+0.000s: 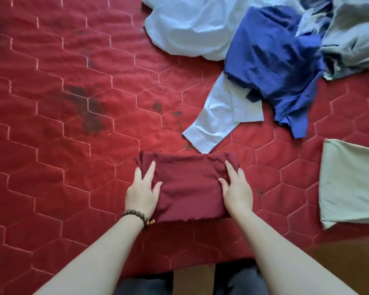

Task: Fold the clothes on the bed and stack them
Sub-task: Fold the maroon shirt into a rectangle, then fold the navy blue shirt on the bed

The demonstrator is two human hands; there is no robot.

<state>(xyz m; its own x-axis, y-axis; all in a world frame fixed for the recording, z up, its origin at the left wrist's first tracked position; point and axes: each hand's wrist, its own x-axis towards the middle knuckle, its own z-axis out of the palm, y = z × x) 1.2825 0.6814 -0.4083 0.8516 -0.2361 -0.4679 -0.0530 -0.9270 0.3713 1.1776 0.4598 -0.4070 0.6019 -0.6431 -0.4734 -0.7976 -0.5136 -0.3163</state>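
Bed (pixel 51 103): red quilted cover stitched in hexagons, with dark blotches well to the left of and beyond the hands.

Left hand (pixel 142 193): beaded bracelet (pixel 136 216) at the wrist. Fingers (pixel 150 170) straight and spread, lying flat on the left end of the folded cloth; thumb on top of the cloth. Nothing is grasped.

Dark red cloth (pixel 190 186): folded into a rectangle, lying flat on the bed near its front edge, between the two hands. Long axis runs left to right; the frayed edge faces the person, the far edge bunches up at both corners.

Right hand (pixel 238 192): fingers (pixel 231 170) straight, pressing flat on the right end of the same cloth; no grip.

Pale blue shirt (pixel 200 28): crumpled, well beyond the fingers, one sleeve reaching down until its cuff is just beyond the far edge of the red cloth.

Blue garment (pixel 279 67): crumpled, lying over the pale blue shirt, beyond and right of the right hand.

Grey garment (pixel 356 37): heaped at the far right.

Light green cloth (pixel 349 184): folded flat, well apart to the right of the right hand.
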